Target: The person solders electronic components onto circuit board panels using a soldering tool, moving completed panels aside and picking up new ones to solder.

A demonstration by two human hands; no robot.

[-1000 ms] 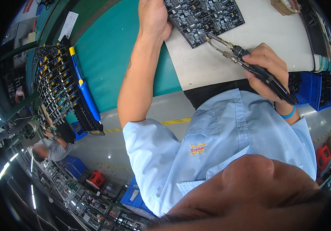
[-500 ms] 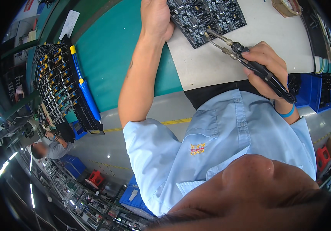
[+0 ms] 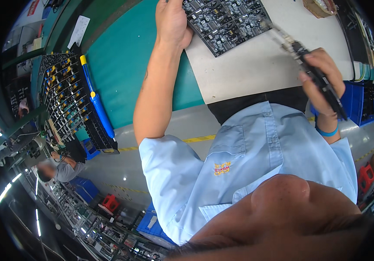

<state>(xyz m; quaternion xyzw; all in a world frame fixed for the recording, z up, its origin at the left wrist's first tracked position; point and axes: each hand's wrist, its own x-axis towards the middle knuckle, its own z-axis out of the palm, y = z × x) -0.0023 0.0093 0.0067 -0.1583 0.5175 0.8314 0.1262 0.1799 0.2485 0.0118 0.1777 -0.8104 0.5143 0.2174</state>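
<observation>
Since the frame half a second ago, your right hand (image 3: 316,95) has swung to your right, carrying the twin-pronged soldering tool (image 3: 307,58) away from the lower middle of the circuit-board panel (image 3: 232,28). Its prongs now blur near the panel's right edge, and you can't tell whether they touch it. The panel and your left hand (image 3: 171,27) have shifted slightly to your left.

The tool's long axis slants: prongs toward the upper left, butt toward your right wrist. Your right thumb and fingers pinch its black handle from both sides. Your left hand sits curled at the panel's left edge; its fingertips are out of sight, so you can't tell how they grip.

The panel lies over the pale mat (image 3: 243,76), turned so one corner points down toward you, its lower edge rising to your right. Its top is cut off, so you can't tell its long axis.

At the upper right, a brown tub (image 3: 315,9) holds whitish, clear-looking bits. By your right wrist, a blue bin (image 3: 351,103) stands beside dark pieces too small to make out. Far to your left, a blue-and-yellow desoldering pump (image 3: 98,109) lies alongside the component-filled black boards (image 3: 63,93).
</observation>
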